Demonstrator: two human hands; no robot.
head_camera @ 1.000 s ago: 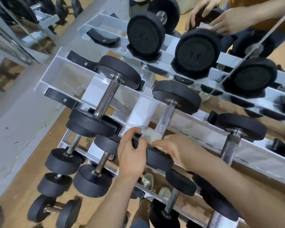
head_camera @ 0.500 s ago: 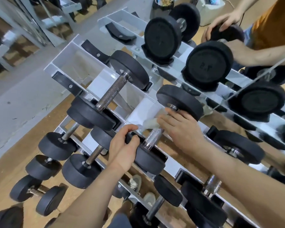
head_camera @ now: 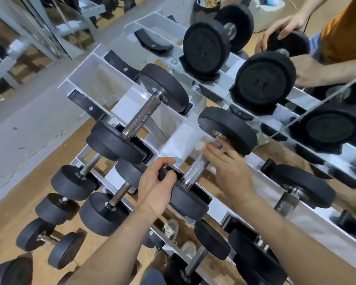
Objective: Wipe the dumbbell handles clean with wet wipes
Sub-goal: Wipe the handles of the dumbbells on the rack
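From the head camera I look down on a white rack (head_camera: 179, 140) loaded with black dumbbells on its sloping tiers. The dumbbell (head_camera: 190, 200) I am working on lies in the middle tier, one weight close to me and the other up the slope. My left hand (head_camera: 155, 188) grips the near weight, fingers curled over its rim and thumb on the side facing me. The bare metal handle (head_camera: 194, 171) shows between my two hands, knurled and shiny. My right hand (head_camera: 232, 167) is at the upper end of that handle, just under the far weight, with its fingers closed around the bar and holding a wet wipe (head_camera: 199, 145) against it. A pale corner of the wipe sticks out past my fingertips on the left side. How much of the wipe wraps round the bar I cannot tell, as my hand covers it.

Just left on the same tier lies a second dumbbell (head_camera: 142, 116), its handle bare. At the top right, another person's hands (head_camera: 282, 31) are on a weight on the upper tier. Under the rack, a pair of shoes (head_camera: 171, 229) sits on the brown floor.
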